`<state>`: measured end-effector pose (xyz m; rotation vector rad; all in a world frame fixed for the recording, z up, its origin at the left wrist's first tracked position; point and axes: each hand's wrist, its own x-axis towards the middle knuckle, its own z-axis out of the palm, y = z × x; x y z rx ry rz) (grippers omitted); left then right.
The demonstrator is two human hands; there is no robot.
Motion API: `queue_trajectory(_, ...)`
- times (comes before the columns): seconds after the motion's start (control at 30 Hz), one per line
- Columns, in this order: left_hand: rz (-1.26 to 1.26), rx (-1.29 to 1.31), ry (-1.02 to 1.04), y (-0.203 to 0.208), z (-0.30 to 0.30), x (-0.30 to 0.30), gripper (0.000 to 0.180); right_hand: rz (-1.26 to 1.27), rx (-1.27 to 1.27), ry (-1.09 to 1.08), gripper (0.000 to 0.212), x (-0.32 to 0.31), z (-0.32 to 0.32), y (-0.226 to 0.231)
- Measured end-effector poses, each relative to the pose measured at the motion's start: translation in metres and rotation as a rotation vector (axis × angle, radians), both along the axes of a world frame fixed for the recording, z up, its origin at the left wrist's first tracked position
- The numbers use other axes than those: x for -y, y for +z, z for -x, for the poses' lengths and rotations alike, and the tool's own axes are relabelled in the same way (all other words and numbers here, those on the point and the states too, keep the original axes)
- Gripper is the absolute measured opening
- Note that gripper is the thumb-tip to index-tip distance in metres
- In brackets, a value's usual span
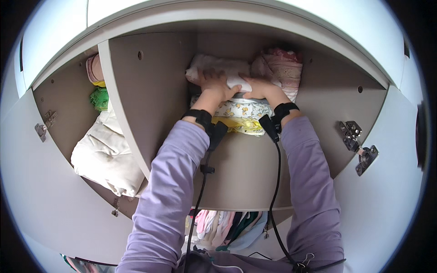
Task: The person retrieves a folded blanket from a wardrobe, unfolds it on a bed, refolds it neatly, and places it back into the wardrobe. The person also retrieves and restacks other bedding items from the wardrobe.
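Note:
Both my arms reach into an upper cabinet compartment, over a stack of folded cloths. My left hand [212, 86] lies on a folded white cloth [233, 67] with its fingers spread. Close beside it, my right hand [260, 87] rests on the same cloth, its fingers stretched toward the left hand. Below the white cloth in the stack show a floral-print cloth [241, 109] and a yellow cloth [237, 125]. A pink bundle of folded fabric [287, 70] sits right of the white cloth, against my right hand. The hands cover part of the white cloth.
A vertical divider [123, 111] separates the left compartment, which holds white folded fabric [107, 152] and a green item [100, 98]. Open doors [382, 191] with metal hinges [357, 145] flank the cabinet. Clothes [227, 225] hang below. Black cables [274, 191] run from my wrist straps.

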<state>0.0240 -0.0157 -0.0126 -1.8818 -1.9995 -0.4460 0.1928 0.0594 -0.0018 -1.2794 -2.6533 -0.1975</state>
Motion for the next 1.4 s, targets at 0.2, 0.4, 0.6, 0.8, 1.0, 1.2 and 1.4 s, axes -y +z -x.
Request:
queue_trajectory(0.2,0.034,-0.354,0.130,-0.037,0.002,0.020,0.126,0.011,-0.060,0.092,0.088,-0.018,0.004,0.002)
queue_trajectory(0.4,-0.005,-0.436,0.223,-0.059,0.004,0.025,0.085,-0.248,0.009,-0.123,0.113,0.048,0.010,-0.019)
queue_trajectory(0.6,-0.093,-0.485,0.209,-0.050,0.016,-0.001,0.078,-0.392,0.259,-0.318,0.133,0.072,0.019,-0.040)
queue_trajectory(0.8,-0.240,-0.449,0.122,-0.045,0.031,-0.016,0.072,-0.486,0.223,-0.374,0.131,0.063,0.025,-0.045)
queue_trajectory(1.0,-0.061,-0.462,0.102,-0.019,0.021,0.012,0.079,-0.310,0.065,-0.256,0.118,0.077,0.007,-0.035)
queue_trajectory(1.2,-0.264,0.019,-0.157,0.028,0.041,-0.004,0.082,-0.281,-0.046,-0.147,0.102,0.046,-0.002,-0.017)
queue_trajectory(1.4,-0.254,0.053,-0.190,0.040,0.033,-0.028,0.065,0.013,-0.325,-0.031,0.085,-0.003,0.029,0.004)
